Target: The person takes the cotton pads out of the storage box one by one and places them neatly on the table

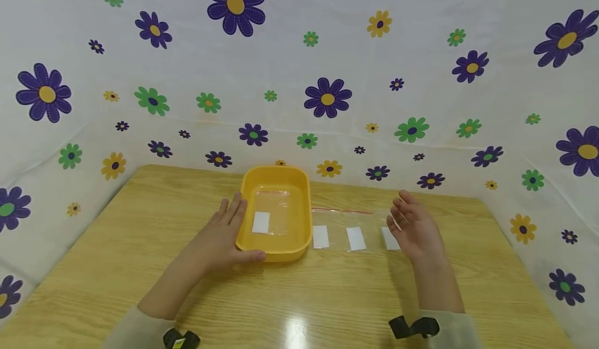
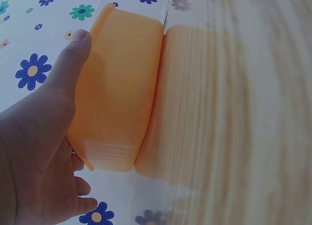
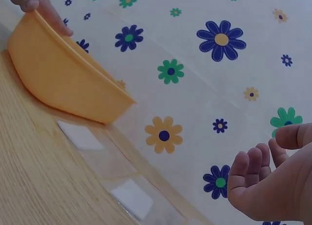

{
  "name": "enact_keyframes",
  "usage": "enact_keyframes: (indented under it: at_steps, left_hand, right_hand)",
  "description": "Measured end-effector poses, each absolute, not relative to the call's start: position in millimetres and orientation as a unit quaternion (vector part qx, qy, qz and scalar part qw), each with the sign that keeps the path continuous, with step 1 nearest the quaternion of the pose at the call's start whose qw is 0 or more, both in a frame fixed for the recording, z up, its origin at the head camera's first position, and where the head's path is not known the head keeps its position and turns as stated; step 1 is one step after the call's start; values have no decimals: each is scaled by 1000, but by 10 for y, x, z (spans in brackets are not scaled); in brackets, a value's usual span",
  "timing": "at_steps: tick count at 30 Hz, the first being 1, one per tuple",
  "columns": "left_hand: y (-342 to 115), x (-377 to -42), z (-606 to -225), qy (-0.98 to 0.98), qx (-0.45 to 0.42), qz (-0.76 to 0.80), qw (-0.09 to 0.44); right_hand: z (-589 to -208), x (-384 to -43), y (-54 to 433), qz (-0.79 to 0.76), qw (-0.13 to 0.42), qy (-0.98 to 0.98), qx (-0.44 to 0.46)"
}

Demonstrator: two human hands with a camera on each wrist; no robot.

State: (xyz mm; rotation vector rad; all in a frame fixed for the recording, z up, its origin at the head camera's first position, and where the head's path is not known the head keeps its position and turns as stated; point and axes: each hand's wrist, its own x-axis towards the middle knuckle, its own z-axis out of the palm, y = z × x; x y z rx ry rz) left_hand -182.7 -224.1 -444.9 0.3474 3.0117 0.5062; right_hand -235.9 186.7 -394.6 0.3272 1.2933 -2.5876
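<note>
A yellow plastic basin [image 1: 276, 255] stands on the wooden table, with a small clear zip bag [image 1: 278, 203] holding a white rectangle [image 1: 261, 222] lying inside it. My left hand [image 1: 220, 240] rests on the basin's near left corner, its fingers along the left rim and the thumb [image 2: 73, 59] against the near side. To the right of the basin lie more clear zip bags in a row, showing white rectangles [image 1: 321, 236] [image 3: 132, 198]. Over the rightmost rectangle [image 1: 390, 238], my right hand [image 1: 416, 229] hovers with loosely bent fingers and holds nothing.
A white cloth [image 1: 281, 68] printed with purple, green and yellow flowers hangs behind the table and along both sides. The wooden tabletop [image 1: 262, 307] stretches in front of the basin. Dark straps [image 1: 414, 327] sit on both sleeves.
</note>
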Motion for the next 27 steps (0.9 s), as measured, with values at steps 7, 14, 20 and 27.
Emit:
enact_keyframes:
  at_steps: [7, 14, 20, 27]
  left_hand:
    - [-2230, -1839, -4431, 978, 116, 168, 32]
    - [-2229, -1828, -4433, 979, 110, 167, 30]
    - [-2249, -1815, -4418, 980, 109, 166, 28]
    - [-2235, -1832, -4432, 979, 112, 169, 33]
  right_hand:
    - [-3960, -2346, 1667, -872, 136, 459, 101]
    - [-3971, -2322, 1534, -863, 144, 475, 90]
    - [-3948, -2284, 1414, -866, 148, 472, 71]
    - [-3928, -2236, 1230, -866, 171, 467, 45]
